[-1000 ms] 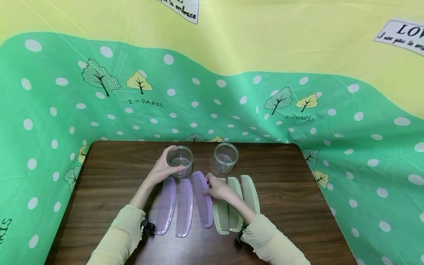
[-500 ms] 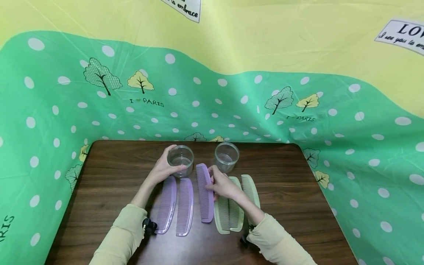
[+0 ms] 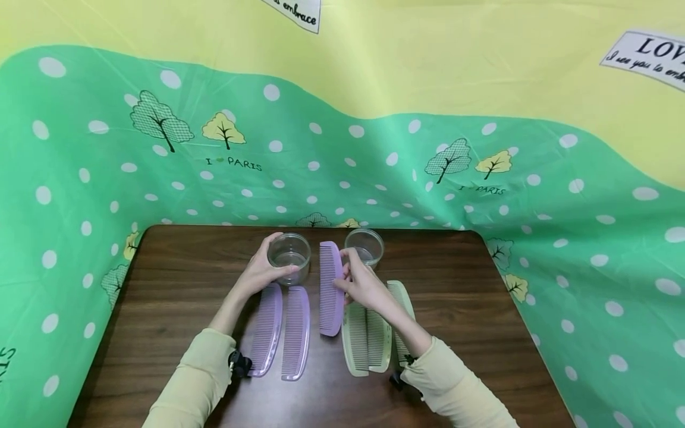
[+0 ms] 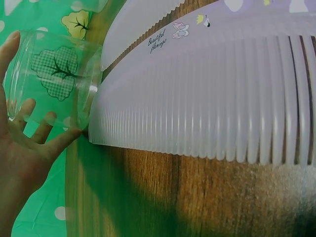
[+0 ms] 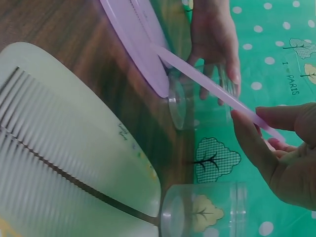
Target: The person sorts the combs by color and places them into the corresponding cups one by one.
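My left hand [image 3: 260, 270] grips a clear round jar [image 3: 289, 257], thumb at the front and fingers round the far side. In the left wrist view the jar [image 4: 59, 84] looks see-through, with nothing visible inside. My right hand [image 3: 368, 288] pinches a purple comb [image 3: 330, 291] by its spine, thumb against fingers. Seen edge-on in the right wrist view, that comb [image 5: 207, 85] is off the table and slants in front of the jar. Two more purple combs [image 3: 266, 333] lie side by side below my left hand. Pale green combs [image 3: 355, 342] lie under my right wrist, partly covered.
A second clear jar [image 3: 365, 241] stands at the back of the brown wooden table [image 3: 481, 333], just behind my right hand. Another green comb [image 3: 400, 297] lies to the right, partly behind my forearm. Green dotted cloth [image 3: 299, 154] walls the back and sides.
My right hand has lifted the purple comb off the table and moved it back, between the two jars. The comb has turned more upright in the head view. My left hand stays on its jar.
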Demonstrator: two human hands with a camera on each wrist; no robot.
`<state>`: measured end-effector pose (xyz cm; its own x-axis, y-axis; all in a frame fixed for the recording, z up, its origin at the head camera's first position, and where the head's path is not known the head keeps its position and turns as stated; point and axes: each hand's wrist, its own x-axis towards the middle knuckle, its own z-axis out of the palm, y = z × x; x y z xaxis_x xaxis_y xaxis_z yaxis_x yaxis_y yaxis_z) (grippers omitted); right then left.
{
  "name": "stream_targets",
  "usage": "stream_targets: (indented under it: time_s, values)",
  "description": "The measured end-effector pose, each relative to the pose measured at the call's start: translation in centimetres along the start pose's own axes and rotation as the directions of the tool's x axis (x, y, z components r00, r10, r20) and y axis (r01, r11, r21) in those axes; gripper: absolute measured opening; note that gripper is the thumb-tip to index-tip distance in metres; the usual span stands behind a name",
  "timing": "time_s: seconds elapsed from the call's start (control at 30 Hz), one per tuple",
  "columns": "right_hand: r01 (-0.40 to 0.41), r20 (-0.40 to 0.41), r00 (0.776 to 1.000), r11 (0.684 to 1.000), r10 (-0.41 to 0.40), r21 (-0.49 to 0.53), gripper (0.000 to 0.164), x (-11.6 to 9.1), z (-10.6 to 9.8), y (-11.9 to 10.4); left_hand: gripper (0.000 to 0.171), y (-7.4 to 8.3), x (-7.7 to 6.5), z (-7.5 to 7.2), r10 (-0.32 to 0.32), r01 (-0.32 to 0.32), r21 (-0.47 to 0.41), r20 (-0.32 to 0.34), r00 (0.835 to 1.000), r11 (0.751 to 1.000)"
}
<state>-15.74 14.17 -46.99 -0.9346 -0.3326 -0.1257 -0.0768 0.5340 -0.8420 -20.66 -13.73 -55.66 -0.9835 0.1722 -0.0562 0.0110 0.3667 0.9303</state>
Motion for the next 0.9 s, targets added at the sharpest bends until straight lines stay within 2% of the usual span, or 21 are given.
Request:
stream_targets:
  time_s: [0.37, 0.9]
  values:
    - [0.087, -0.063, 0.994, 0.996, -0.088, -0.015, 0.056, 0.6, -0.9, -1.3, 0.099, 0.1, 0.0, 0.0, -0.002, 0.002, -0.010, -0.003, 1.000, 1.000]
    - [0.131, -0.146, 0.981, 0.991, -0.129, 0.001, 0.055, 1.2, -1.3, -2.4, 0.099, 0.2, 0.0, -0.1, -0.006, 0.006, 0.002, 0.004, 1.000, 1.000]
